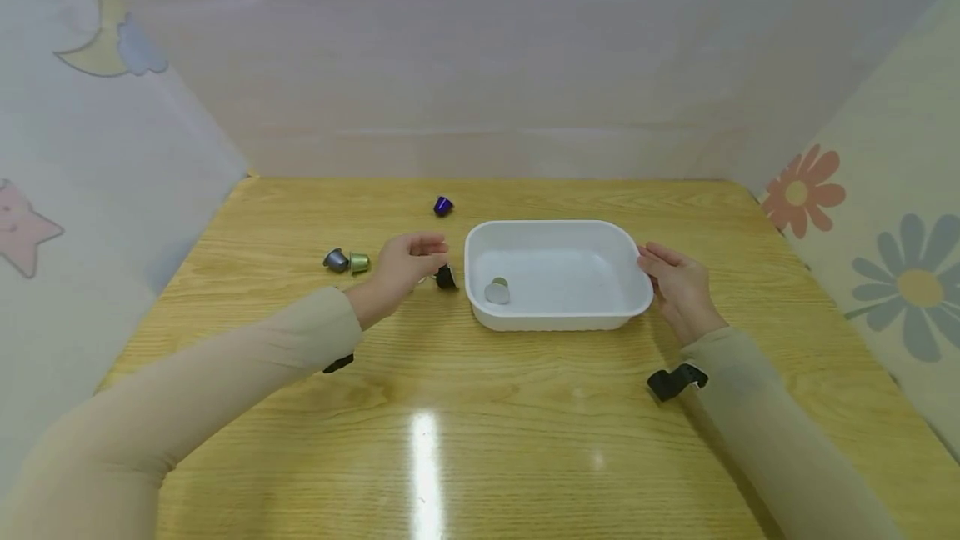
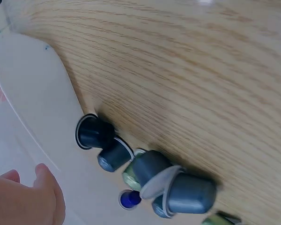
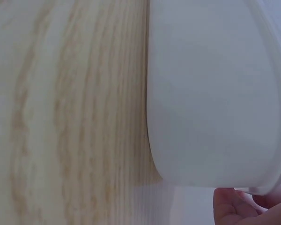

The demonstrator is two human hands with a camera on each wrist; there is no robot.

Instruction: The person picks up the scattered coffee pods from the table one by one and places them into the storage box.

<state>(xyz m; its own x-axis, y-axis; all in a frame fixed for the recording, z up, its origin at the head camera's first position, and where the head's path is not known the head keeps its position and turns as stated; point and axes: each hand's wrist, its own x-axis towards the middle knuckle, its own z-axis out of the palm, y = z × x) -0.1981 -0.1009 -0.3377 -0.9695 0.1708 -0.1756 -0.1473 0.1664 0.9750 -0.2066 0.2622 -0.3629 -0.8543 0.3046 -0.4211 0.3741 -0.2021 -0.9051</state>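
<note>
A white plastic tub (image 1: 558, 273) stands on the table. My right hand (image 1: 678, 286) grips its right end, thumb and fingers at the rim; in the right wrist view the fingertips (image 3: 229, 206) curl under the lip. To the left of the tub, my left hand (image 1: 405, 269) hovers over several coffee capsules, its fingers extended and nothing seen between them. Just below those fingers lies a black coffee capsule (image 1: 446, 277), close to the tub wall. In the left wrist view, dark capsules (image 2: 192, 192) cluster beside the tub. Inside the tub is a silver-lidded capsule (image 1: 497, 292).
Farther left lie a grey capsule (image 1: 336, 260) and a green capsule (image 1: 360, 262). A purple capsule (image 1: 443, 206) sits toward the back of the wooden table (image 1: 510, 407). Patterned wall sheets enclose the sides and rear.
</note>
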